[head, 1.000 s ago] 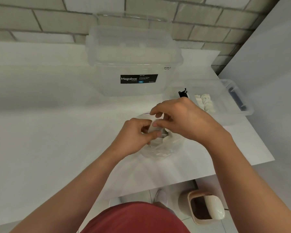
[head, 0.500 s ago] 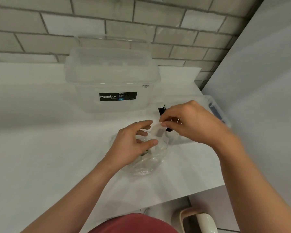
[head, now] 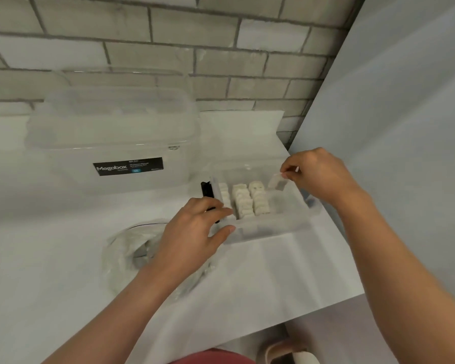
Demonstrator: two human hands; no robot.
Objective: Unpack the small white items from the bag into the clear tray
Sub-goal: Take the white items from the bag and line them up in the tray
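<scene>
Nearest on the surface (head: pixel 50 258), crumpled clear bag (head: pixel 132 248) lying partly under the left wrist. Just beyond, left hand (head: pixel 192 237) relaxed, fingers loosely against the tray (head: pixel 268 228) at its near corner, probably to steady it. Inside, white items (head: pixel 243 199) packed in rows. Farther right, right hand (head: pixel 321 177) pinching one item (head: pixel 275 184) over the bare side, likely next placement.

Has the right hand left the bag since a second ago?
Yes. The right hand went rightward off the bag, clear of the Megabox box, and pinches a small white item over the clear tray.
</scene>
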